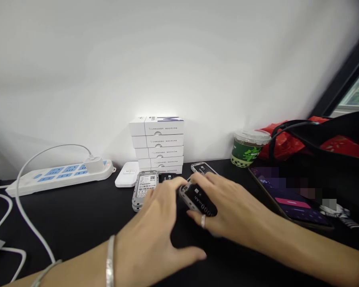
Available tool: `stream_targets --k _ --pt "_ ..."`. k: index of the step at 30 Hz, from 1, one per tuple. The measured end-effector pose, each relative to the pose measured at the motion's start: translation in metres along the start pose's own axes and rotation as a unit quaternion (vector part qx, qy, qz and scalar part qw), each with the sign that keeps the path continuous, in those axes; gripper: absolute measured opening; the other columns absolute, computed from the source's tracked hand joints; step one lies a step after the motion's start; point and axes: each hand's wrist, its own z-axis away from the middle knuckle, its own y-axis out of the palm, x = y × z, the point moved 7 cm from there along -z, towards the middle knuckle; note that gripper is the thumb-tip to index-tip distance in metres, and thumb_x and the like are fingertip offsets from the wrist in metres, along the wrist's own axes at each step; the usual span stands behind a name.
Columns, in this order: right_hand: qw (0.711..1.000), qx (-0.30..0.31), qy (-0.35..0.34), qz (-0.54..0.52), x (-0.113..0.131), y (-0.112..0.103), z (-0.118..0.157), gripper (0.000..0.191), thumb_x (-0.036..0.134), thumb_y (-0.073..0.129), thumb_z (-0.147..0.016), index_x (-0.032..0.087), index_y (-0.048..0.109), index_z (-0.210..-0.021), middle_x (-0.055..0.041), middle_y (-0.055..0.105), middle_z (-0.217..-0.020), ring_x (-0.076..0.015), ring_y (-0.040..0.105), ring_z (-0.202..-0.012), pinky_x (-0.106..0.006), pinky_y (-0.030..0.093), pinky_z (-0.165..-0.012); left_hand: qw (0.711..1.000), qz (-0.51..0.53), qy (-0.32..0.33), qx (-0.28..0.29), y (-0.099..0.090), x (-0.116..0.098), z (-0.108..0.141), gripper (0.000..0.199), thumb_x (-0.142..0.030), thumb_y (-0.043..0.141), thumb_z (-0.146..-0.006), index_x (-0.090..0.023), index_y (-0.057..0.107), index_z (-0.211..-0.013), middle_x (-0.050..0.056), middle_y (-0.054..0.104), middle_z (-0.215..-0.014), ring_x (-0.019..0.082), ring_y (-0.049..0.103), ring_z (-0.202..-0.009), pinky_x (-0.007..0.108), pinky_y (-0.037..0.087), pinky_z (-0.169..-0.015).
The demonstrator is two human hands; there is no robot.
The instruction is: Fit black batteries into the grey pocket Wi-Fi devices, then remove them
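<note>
My right hand (224,203) grips a small, rounded electronic device (185,195), its back off and a black battery marked "mAh" inside. The thumb and fingers hold opposite edges, tilting it above the black table. My left hand (155,223) reaches forward with the thumb spread wide. Its index fingertip is close to the held device's top edge; I cannot tell whether they touch. The other left fingers partly cover a stack of similar open devices (146,182), the top one showing a printed label in its bay. A black battery (168,176) lies beside that stack.
A stack of white boxes (164,143) stands against the wall, a closed white device (127,174) beside it. Another open device (205,168) lies behind my right hand. Left is a power strip (62,175) with cables; right are a drink cup (247,149), a phone (284,195) and a black bag (344,139).
</note>
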Motion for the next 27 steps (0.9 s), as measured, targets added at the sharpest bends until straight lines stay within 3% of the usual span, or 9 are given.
stream_targets --k 3,8,14,21,24,27 --pt "0.998 0.03 -0.019 -0.042 0.018 0.01 0.009 0.04 0.034 0.06 -0.085 0.021 0.062 -0.124 -0.0146 0.066 -0.109 -0.0384 0.069 -0.099 -0.052 0.055 -0.079 1.0 0.024 0.0 0.0 0.02 -0.017 -0.002 0.112 -0.044 0.095 -0.06 -0.03 0.019 -0.142 0.015 0.055 -0.136 0.041 0.059 -0.122 0.065 0.053 -0.099" --pt "0.996 0.048 -0.023 -0.07 0.018 0.018 0.009 0.035 0.026 0.065 -0.081 0.021 0.067 -0.116 -0.0137 0.066 -0.109 -0.0365 0.069 -0.101 -0.049 0.055 -0.081 0.999 0.03 -0.02 0.009 0.033 -0.019 -0.005 0.097 -0.03 0.088 -0.06 -0.027 0.028 -0.136 0.013 0.059 -0.123 0.039 0.061 -0.111 0.067 0.051 -0.095" --pt "0.994 0.031 -0.038 -0.094 0.017 0.012 0.006 0.034 0.025 0.073 -0.079 0.022 0.064 -0.111 -0.0094 0.058 -0.119 -0.0263 0.066 -0.089 -0.039 0.052 -0.069 0.999 -0.015 0.032 -0.024 0.026 -0.019 -0.008 0.09 -0.027 0.079 -0.061 -0.027 0.022 -0.132 0.011 0.058 -0.117 0.037 0.061 -0.107 0.063 0.05 -0.093" --pt "0.96 0.007 -0.056 -0.275 0.012 0.001 -0.003 0.041 0.018 0.083 -0.067 0.023 0.048 -0.089 -0.0026 0.046 -0.104 -0.0205 0.054 -0.096 -0.033 0.053 -0.079 0.987 -0.075 0.134 -0.049 0.022 -0.029 -0.008 0.096 -0.031 0.079 -0.059 -0.023 0.018 -0.132 0.015 0.056 -0.119 0.038 0.062 -0.103 0.067 0.044 -0.096" --pt "0.945 -0.011 -0.082 -0.316 0.012 -0.017 -0.002 0.049 0.018 0.087 -0.065 0.025 0.042 -0.085 0.0014 0.049 -0.097 -0.0176 0.053 -0.088 -0.029 0.05 -0.074 0.978 -0.087 0.172 -0.077 0.007 -0.029 -0.007 0.091 -0.028 0.076 -0.062 -0.023 0.019 -0.132 0.014 0.056 -0.119 0.036 0.061 -0.104 0.061 0.044 -0.095" --pt "0.913 0.048 -0.128 -0.384 0.018 -0.025 -0.002 0.038 0.013 0.077 -0.077 0.026 0.049 -0.1 0.004 0.06 -0.094 -0.0165 0.061 -0.087 -0.029 0.05 -0.077 0.978 -0.093 0.17 -0.081 -0.014 -0.015 -0.01 0.085 -0.033 0.076 -0.065 -0.026 0.021 -0.129 0.009 0.056 -0.116 0.033 0.061 -0.104 0.057 0.046 -0.095"
